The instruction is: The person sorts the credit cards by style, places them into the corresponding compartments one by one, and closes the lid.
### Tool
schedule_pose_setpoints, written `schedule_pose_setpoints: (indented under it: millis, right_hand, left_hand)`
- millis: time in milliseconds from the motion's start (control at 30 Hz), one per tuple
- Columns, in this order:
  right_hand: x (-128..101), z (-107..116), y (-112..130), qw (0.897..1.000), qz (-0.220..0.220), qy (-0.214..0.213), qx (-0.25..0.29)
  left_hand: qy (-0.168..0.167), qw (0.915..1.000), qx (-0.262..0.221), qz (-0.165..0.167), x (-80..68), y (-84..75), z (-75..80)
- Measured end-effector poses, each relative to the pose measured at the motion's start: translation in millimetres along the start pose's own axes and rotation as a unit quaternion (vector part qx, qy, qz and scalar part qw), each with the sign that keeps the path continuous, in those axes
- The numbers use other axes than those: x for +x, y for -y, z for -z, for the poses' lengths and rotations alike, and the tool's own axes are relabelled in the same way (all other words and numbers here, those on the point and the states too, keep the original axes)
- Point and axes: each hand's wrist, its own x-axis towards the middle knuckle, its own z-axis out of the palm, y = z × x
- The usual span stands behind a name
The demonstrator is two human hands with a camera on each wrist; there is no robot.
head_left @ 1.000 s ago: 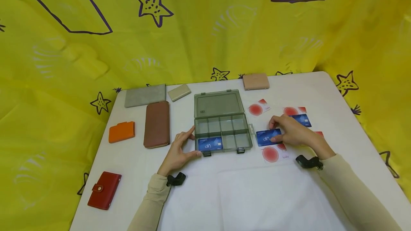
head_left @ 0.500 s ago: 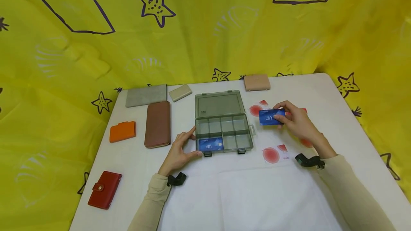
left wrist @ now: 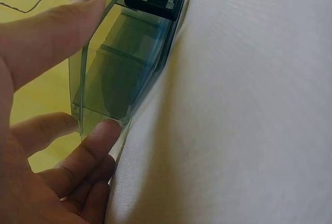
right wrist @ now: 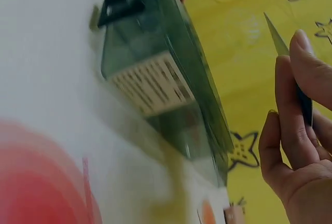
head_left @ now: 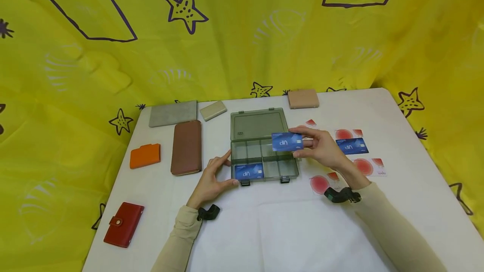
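A see-through grey-green divided box (head_left: 259,124) lies with its lid folded back. One blue VIP card (head_left: 248,171) fills its front left compartment. My left hand (head_left: 210,184) rests against the left side of the box, thumb by the front latch; the left wrist view shows fingertips (left wrist: 110,130) at the box wall (left wrist: 98,94). Over the box's back right compartments, my right hand (head_left: 321,147) pinches a second blue VIP card (head_left: 284,142) between thumb and fingers. Seen edge-on in the right wrist view, this card (right wrist: 277,38) is raised above the box.
Right of the box lie another blue card (head_left: 351,146) and several red-and-white cards (head_left: 319,184). To the left are a brown wallet (head_left: 186,148), an orange card holder (head_left: 145,155) and a red wallet (head_left: 124,224). Grey (head_left: 173,113) and beige (head_left: 304,98) wallets line the back.
My right hand has lifted the blue card from the right side of the table and carried it left over the box. My left hand has stayed at the box.
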Motion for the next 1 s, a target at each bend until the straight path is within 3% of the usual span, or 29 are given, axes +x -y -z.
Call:
schedule_pose_setpoints:
  millis: [367, 500, 667, 800, 1000]
  right_hand:
    - [15, -56, 2, 0.992, 0.057, -0.006, -0.109]
    - [21, -72, 0, 0.982, 0.114, 0.017, -0.147]
    - [27, -87, -3, 0.962, 0.17, 0.051, -0.206]
    - [29, -96, -5, 0.952, 0.17, 0.066, -0.245]
    - [28, -100, -6, 0.951, 0.143, 0.058, -0.268]
  left_hand:
    - [0.001, 1.0, 0.001, 0.004, -0.4, 0.6, 0.8]
    - [0.001, 1.0, 0.005, 0.0, -0.3, -0.1, 0.9]
    - [0.001, 0.9999, 0.009, -0.009, 0.2, 0.6, 0.9]
    - [0.002, 0.9999, 0.009, -0.01, 0.5, 0.9, 1.7]
    - [0.003, 0.9999, 0.012, -0.007, 0.3, 1.8, 3.1]
